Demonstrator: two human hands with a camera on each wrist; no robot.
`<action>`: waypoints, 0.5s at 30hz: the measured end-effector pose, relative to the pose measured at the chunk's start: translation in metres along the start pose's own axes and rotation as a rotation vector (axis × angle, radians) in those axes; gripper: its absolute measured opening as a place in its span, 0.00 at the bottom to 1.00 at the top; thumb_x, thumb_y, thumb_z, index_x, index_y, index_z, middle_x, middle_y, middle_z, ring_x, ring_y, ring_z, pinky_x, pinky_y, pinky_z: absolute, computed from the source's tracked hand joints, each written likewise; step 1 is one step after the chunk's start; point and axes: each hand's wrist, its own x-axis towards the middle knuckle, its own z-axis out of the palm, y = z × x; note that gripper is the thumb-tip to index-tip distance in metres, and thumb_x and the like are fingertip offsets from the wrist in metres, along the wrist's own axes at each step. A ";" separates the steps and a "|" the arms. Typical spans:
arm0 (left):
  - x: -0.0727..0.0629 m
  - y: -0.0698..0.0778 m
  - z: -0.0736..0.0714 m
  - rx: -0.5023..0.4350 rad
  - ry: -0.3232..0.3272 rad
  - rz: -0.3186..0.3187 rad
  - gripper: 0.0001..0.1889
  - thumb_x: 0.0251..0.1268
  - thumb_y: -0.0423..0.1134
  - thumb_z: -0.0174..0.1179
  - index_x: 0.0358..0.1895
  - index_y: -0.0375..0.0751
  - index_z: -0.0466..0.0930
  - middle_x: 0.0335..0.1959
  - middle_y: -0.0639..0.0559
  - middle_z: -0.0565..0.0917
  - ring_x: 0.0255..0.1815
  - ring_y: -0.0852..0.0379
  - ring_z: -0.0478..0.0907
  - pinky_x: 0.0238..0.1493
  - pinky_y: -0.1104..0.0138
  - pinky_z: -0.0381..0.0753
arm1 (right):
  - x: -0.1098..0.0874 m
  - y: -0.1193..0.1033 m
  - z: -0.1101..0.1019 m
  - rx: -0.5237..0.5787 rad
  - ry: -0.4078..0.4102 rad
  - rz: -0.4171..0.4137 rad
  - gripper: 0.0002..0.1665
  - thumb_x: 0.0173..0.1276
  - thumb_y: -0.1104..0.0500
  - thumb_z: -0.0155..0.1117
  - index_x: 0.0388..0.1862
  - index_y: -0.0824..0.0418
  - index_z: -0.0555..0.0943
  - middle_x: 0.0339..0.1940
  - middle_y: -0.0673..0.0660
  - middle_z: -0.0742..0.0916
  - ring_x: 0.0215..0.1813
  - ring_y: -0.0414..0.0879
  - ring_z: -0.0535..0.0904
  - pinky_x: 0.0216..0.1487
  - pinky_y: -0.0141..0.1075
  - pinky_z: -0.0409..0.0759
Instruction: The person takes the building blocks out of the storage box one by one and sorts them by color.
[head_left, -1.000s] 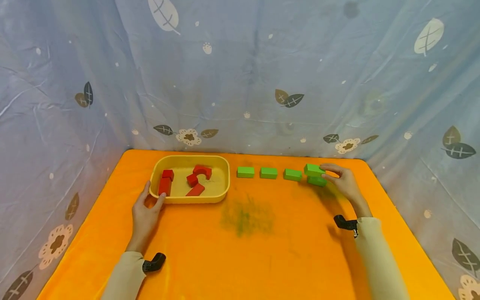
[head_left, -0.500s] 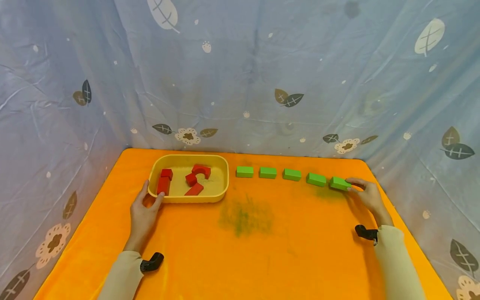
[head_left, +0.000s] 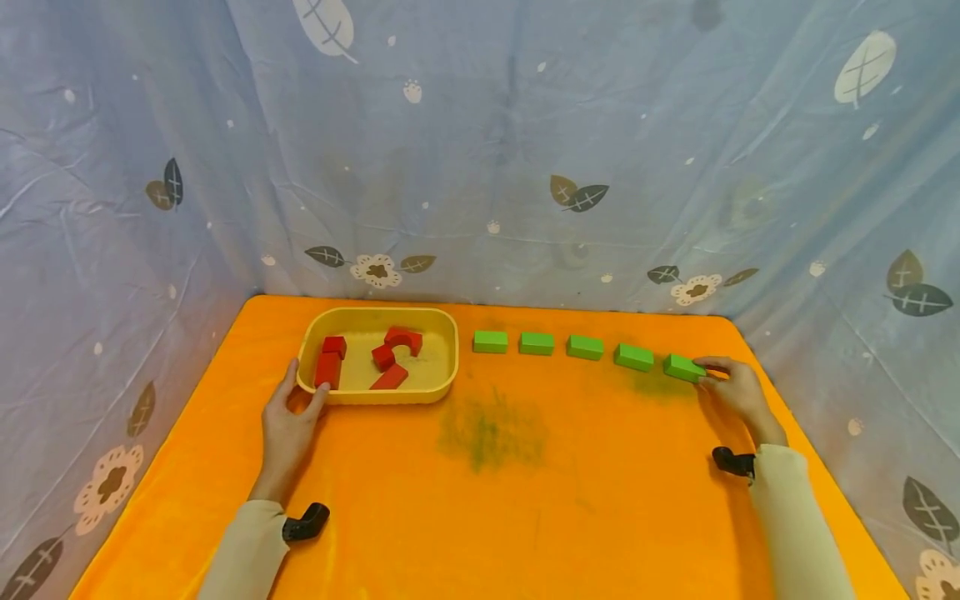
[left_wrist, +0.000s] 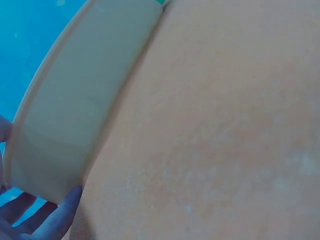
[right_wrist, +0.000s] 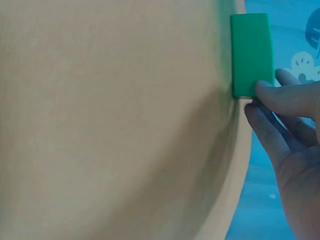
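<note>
At the left, my left hand (head_left: pixel 288 429) holds the near-left corner of a yellow plastic tray (head_left: pixel 397 398), thumb at the front rim and fingers round the left end. Inside lie several red blocks, among them an arch block (head_left: pixel 405 337), a small cube (head_left: pixel 383 358) and an oblong block (head_left: pixel 328 371). Over on the right, my right hand (head_left: pixel 738 398) pinches the right end of a green rectangular block (head_left: pixel 681 367) on the table. In the right wrist view, the thumb lies on top of this green block (right_wrist: pixel 251 52), with other fingers at its near end and far side.
Several more green blocks, such as this one (head_left: pixel 490 342), form a spaced row from the tray to the held block. An orange cloth (head_left: pixel 525 517) with a dark green smudge covers the table. A patterned blue curtain (head_left: pixel 480 150) encloses the back and sides.
My right hand carried the green block rightward and lowered it onto the table at the row's right end; since half a second ago it has barely shifted. My left hand stays on the tray.
</note>
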 end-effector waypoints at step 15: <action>0.000 0.001 0.001 0.015 -0.003 0.003 0.39 0.67 0.48 0.63 0.77 0.46 0.55 0.76 0.49 0.59 0.76 0.51 0.54 0.75 0.55 0.55 | 0.019 -0.056 0.005 0.053 0.060 -0.113 0.23 0.67 0.69 0.64 0.60 0.74 0.76 0.58 0.74 0.79 0.58 0.70 0.75 0.50 0.25 0.80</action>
